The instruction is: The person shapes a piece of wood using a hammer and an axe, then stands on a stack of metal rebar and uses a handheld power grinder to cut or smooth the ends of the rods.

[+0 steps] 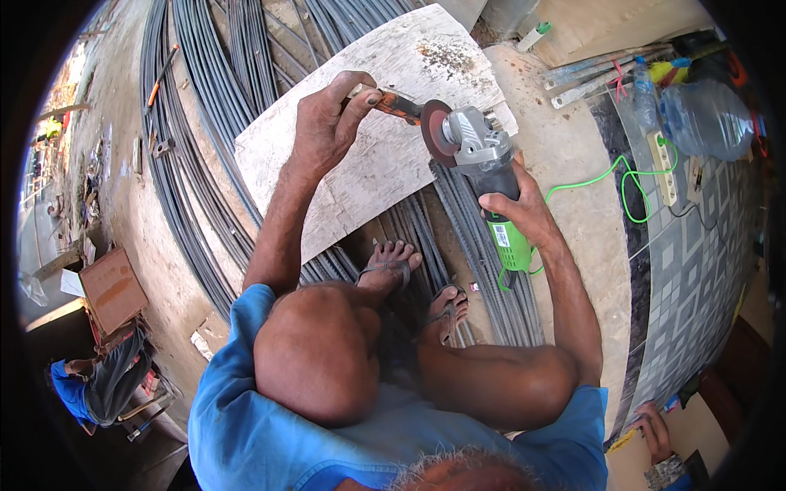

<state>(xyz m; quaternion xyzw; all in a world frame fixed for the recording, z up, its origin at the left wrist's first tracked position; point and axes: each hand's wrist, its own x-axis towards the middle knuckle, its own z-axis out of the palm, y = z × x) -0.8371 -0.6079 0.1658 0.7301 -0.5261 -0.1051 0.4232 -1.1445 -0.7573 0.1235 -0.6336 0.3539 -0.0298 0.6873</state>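
My right hand [524,209] is wrapped round the body of an angle grinder [501,184], silver at the head and green at the rear. Its reddish-brown disc [438,131] faces left. In my left hand [327,123] is a short orange and dark metal tool [397,106], pinched between thumb and fingers; its exact kind is hard to make out. The tool's far end meets the disc's edge or lies very close to it; I cannot tell which. Both hands are above a stained whitish board [368,164].
Bundles of long steel bars [196,123] run beneath the board and by my feet. A green cord [589,184] leads to a power strip [661,168] on the right, beside a large clear bottle [708,119]. Another person's hand [655,434] shows at lower right; a person in blue [78,393], lower left.
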